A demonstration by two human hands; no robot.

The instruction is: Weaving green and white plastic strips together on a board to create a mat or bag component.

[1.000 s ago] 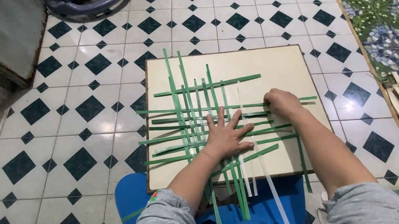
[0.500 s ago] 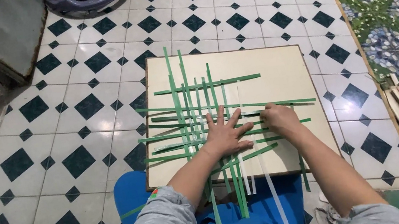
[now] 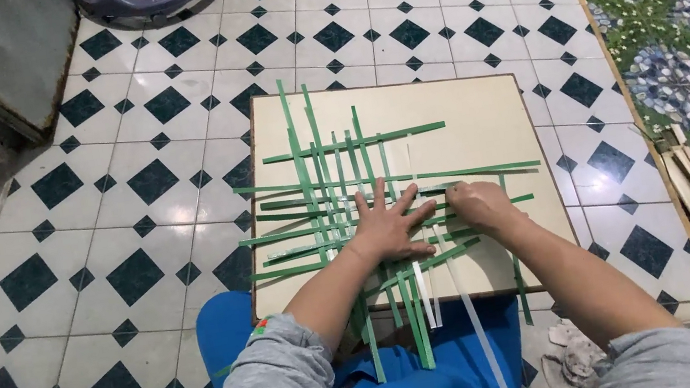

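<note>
Left hand (image 3: 387, 229) lies flat on green strips (image 3: 335, 186); right hand (image 3: 478, 205) grip seems pinched, partly hidden.

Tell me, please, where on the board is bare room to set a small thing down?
The board is bare along its far edge and far right corner, beyond the longest crosswise green strips. A smaller bare patch lies at its near left corner. The middle is crowded: the left hand presses flat on the weave, and the right hand is beside it.
</note>
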